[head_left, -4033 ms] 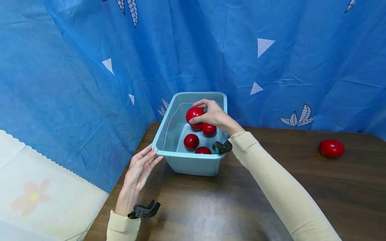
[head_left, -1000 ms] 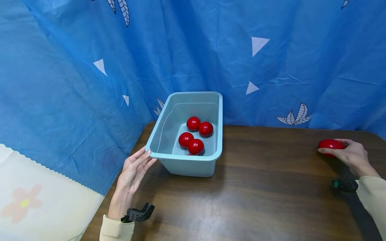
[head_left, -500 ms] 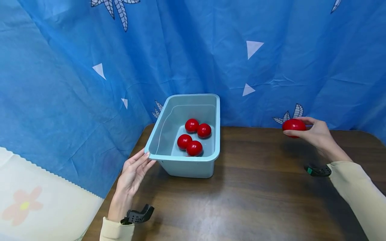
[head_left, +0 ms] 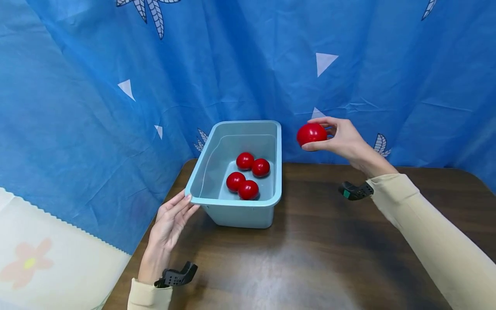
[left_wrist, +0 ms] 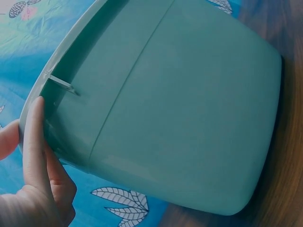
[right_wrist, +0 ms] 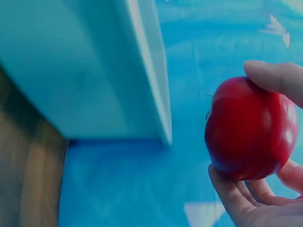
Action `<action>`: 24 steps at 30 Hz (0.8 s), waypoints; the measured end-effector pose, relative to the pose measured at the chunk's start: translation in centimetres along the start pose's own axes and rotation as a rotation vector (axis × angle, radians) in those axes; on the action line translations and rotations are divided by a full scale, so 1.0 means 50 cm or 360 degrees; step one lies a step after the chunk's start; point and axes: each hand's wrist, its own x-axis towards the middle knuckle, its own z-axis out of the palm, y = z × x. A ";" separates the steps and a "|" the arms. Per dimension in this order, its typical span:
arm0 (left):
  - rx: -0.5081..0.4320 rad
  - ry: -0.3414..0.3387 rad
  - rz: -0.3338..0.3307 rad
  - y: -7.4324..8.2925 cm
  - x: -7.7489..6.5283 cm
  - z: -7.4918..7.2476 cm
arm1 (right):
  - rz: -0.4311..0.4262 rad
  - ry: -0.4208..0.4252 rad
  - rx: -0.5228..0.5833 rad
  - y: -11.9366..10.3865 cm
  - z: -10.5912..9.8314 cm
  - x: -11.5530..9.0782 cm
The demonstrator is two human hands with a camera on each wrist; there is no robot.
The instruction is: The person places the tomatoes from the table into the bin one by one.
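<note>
My right hand (head_left: 345,140) holds a glossy red apple (head_left: 311,134) between thumb and fingers, in the air to the right of a light blue plastic bin (head_left: 232,201). In the right wrist view the apple (right_wrist: 248,130) is apart from the bin's rim (right_wrist: 154,75). With thumb and fingers, my left hand (head_left: 169,224) pinches the near left corner of the rim. The left wrist view shows the fingers (left_wrist: 35,146) against the rim, above the bin's outer wall (left_wrist: 189,104). Several red apples (head_left: 248,190) lie on the bin's floor.
The bin stands on a dark brown wooden table (head_left: 310,258), near its back left corner. Behind hangs a blue patterned curtain (head_left: 248,64). A cream cloth (head_left: 58,258) with a flower print lies at the lower left. Each wrist wears a black camera mount (head_left: 176,275).
The right hand let go of one apple in the bin, picked another off the right side of the table, and has carried it left and up. The left hand stays on the rim.
</note>
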 end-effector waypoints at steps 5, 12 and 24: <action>-0.0016 -0.0012 0.0012 0.000 -0.001 -0.001 | -0.0053 -0.0071 0.0096 -0.049 0.046 0.033; -0.0019 0.0000 0.0003 0.001 -0.003 -0.003 | -0.0086 -0.0141 0.0230 -0.084 0.116 0.083; 0.0051 0.0024 0.0010 0.000 0.002 -0.005 | 0.0004 -0.0254 0.0441 -0.114 0.225 0.145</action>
